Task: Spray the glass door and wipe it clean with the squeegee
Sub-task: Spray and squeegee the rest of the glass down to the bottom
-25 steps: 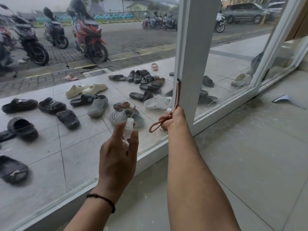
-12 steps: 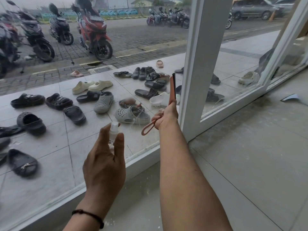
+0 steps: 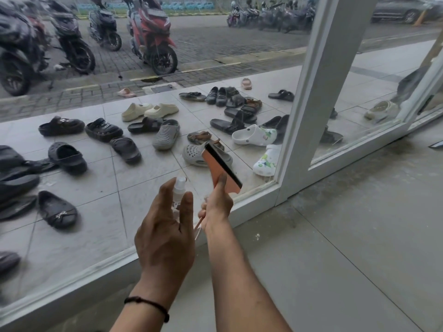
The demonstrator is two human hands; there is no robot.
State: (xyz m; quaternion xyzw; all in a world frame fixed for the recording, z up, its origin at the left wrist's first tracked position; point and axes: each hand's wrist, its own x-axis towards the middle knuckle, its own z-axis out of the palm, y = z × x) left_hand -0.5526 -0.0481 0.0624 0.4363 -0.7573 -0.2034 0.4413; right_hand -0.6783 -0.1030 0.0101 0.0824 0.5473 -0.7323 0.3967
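Note:
The glass door fills the left and middle of the head view, with a white frame post on its right. My left hand holds a small clear spray bottle upright, nozzle near the glass. My right hand grips the handle of an orange squeegee with a black rubber blade. The blade lies tilted, close to the lower part of the pane near the bottom rail; whether it touches the glass I cannot tell.
The white bottom rail runs along the grey tiled floor. A second glass pane stands right of the post. Outside lie several shoes and sandals, with parked scooters beyond.
The squeegee came away from the white post, moving left and down, and its blade turned from upright to slanted. My left hand with the bottle stayed near the glass.

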